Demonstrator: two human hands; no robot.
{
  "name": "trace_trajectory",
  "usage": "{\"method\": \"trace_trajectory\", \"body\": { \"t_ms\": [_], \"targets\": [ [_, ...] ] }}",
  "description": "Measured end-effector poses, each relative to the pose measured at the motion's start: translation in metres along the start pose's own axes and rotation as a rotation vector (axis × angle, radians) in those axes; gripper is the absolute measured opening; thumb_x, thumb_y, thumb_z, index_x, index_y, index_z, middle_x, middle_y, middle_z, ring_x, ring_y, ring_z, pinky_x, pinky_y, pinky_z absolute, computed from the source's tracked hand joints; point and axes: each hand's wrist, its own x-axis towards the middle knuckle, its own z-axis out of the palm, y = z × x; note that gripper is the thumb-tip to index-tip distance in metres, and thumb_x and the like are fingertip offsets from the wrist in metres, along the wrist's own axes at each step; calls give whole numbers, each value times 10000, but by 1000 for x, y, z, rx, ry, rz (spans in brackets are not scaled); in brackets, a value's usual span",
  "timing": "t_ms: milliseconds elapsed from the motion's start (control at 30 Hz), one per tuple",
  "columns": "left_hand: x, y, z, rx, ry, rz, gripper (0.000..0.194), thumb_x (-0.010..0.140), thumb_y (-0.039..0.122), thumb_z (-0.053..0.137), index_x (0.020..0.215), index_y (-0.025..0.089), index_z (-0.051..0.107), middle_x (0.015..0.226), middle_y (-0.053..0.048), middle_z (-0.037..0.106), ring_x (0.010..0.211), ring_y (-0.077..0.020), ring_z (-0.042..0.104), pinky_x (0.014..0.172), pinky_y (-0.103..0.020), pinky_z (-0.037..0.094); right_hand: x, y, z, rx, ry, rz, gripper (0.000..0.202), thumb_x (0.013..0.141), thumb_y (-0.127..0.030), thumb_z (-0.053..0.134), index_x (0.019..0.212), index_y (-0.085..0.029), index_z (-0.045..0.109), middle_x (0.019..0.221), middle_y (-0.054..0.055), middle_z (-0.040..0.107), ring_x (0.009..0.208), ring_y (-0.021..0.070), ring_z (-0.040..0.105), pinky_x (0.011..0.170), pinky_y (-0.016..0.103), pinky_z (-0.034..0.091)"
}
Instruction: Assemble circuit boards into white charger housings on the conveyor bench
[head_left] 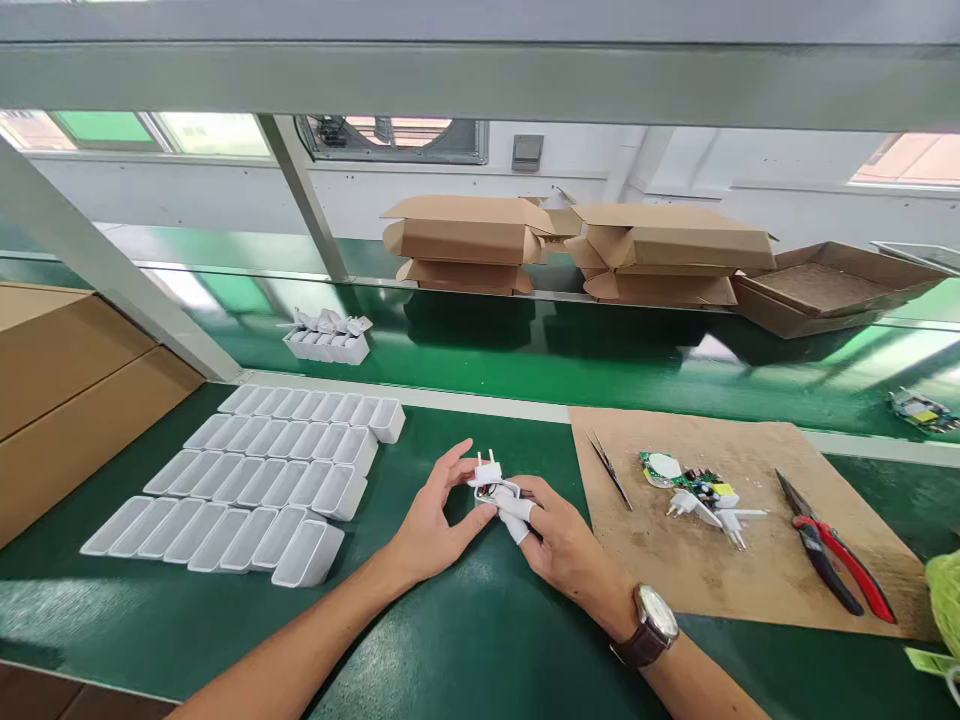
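Between my hands, above the green bench, is a small white charger housing [491, 490] with a two-pin plug piece [487, 470] at its top. Some wires or parts show in the housing's opening, too small to make out. My left hand [442, 515] grips it from the left, thumb at the near side and fingers behind. From the right, my right hand [559, 535] pinches the same housing; white covers sit on some of its fingertips, and a watch [654, 622] is on that wrist.
Rows of white plastic cases [244, 480] stand on the left. A brown board [637, 570] at right bears tweezers [611, 470], circuit boards with plug parts [697, 490] and red-black pliers [832, 550]. Behind are filled white cases [328, 340] and cardboard boxes [465, 230]; a large carton [75, 390] is far left.
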Motion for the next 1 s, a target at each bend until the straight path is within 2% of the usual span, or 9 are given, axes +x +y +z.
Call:
{"method": "trace_trajectory", "body": {
  "t_ms": [167,233,333,467,567,700,833,900,1000],
  "targets": [
    [-2,-1,0,41,34,81,783,870,322,776,1528,291,351,1312,-97,654,1179,-232,661,1068,-429,539,0,-2,-1,36,64,-21,441,914,-19,506,1276,-250,610,1272,124,640,1096,228,691,921,390,632],
    [-3,-1,-1,60,24,114,788,869,303,770,1532,290,344,1327,-111,642,1165,-237,658,1018,-421,562,1,-4,-2,20,22,-19,454,892,-7,503,1265,-243,613,1247,121,647,1073,230,690,901,383,635],
    [-3,-2,-1,119,9,105,691,907,258,715,1507,301,374,1210,-81,676,1081,-211,675,957,-402,580,2,-5,-1,-16,-19,-20,422,903,-25,501,1264,-220,601,1191,127,662,1031,245,693,854,387,646],
    [-3,-5,0,96,18,124,636,930,216,680,1483,320,385,1085,-30,667,1128,-199,667,996,-385,562,0,-5,3,-38,39,-13,412,964,-77,493,1352,-212,525,1214,142,653,1069,262,679,886,418,639],
    [-4,-7,1,104,13,128,626,931,209,677,1472,334,388,1097,-22,660,1143,-194,662,1016,-383,547,-1,-5,3,-24,-13,-9,401,958,-71,486,1330,-212,537,1189,136,650,1057,260,668,895,429,628],
    [-3,-8,0,128,-7,108,631,927,204,673,1471,335,381,1103,-22,656,1121,-195,666,998,-384,548,1,-6,2,-24,-12,47,406,961,-87,488,1348,-204,524,1177,142,662,1020,266,672,865,439,627],
    [-2,-7,-1,146,-29,146,631,932,213,667,1478,329,371,1099,-26,652,1117,-203,669,972,-380,554,4,-7,1,-71,-65,35,389,945,-91,507,1302,-227,579,1120,123,661,977,263,667,827,426,630],
    [-2,-6,-2,152,-27,160,634,929,213,667,1478,326,370,1089,-25,654,1107,-206,674,950,-374,561,3,-6,1,-19,-36,55,407,957,-116,531,1339,-252,554,1111,104,661,964,245,671,836,410,625],
    [-2,-4,-2,144,-37,152,640,923,208,667,1478,321,367,1077,-25,657,1108,-213,675,937,-377,568,0,-3,0,104,35,108,505,979,-185,573,1458,-275,439,1211,107,639,977,221,684,855,392,626]
  ]
}}
